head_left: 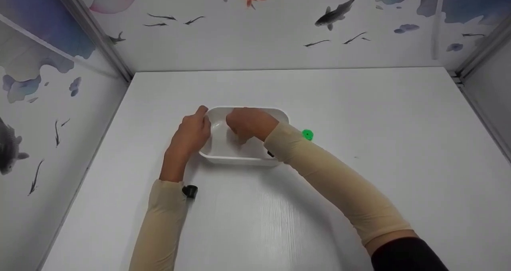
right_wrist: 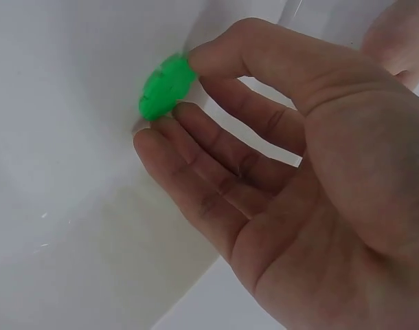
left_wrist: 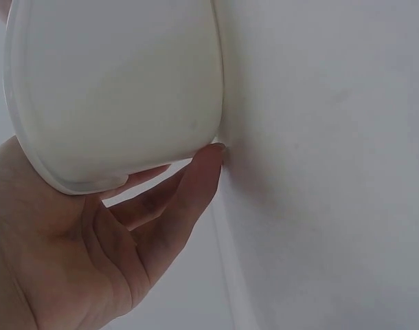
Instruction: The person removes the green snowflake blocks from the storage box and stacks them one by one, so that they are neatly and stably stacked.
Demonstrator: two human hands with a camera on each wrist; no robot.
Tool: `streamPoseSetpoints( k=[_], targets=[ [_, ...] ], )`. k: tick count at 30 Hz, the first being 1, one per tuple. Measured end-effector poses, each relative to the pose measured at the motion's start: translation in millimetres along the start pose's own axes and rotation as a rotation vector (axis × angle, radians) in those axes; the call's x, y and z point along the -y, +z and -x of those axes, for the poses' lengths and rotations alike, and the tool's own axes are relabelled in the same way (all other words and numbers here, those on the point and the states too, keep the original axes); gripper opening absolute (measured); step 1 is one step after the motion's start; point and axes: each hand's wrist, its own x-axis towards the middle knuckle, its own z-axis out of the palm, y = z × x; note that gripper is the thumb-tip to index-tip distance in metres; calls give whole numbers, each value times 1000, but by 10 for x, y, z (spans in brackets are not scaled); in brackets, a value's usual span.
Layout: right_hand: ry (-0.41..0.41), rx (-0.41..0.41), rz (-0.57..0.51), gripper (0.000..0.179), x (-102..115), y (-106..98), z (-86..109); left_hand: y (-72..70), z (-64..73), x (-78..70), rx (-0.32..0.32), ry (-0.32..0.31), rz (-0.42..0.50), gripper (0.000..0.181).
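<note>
A white plastic tray (head_left: 239, 160) with rounded corners and raised walls sits on the table. At its left end my left hand (head_left: 191, 132) grips the wall, and in the left wrist view the fingers (left_wrist: 196, 185) curl up against the tray's outer side (left_wrist: 127, 89). My right hand (head_left: 249, 123) reaches down inside the tray. Between thumb and fingertips it pinches a small green notched disc (right_wrist: 168, 86), close to the tray's inner surface (right_wrist: 51, 151). That disc is hidden behind the hand in the head view.
Another green disc (head_left: 307, 134) lies on the white table (head_left: 379, 115), just right of the tray and beside the right sleeve (head_left: 319, 171). Walls printed with fish (head_left: 339, 13) enclose the table at the back and left. A black wrist camera (head_left: 190, 191) shows at the left cuff.
</note>
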Motion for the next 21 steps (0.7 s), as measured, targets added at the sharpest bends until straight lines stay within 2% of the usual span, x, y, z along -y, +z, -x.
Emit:
streamPoseSetpoints(
  k=[5,9,17,21],
  targets=[
    [-29,13,9,16,-40,6,-9,-6,-13,-5,14,-19,-6,45],
    [-26,23,-30,25,-64,5,-5,-5,-27,-21,20,-30,-14,44],
    [-26,45,-41,35,-40,-9,23,-7,-15,-6,10,-20,-10,42],
    [-20,35,-14,33,-20,8,29,-4,-7,-4,1,-3,-8,41]
  ],
)
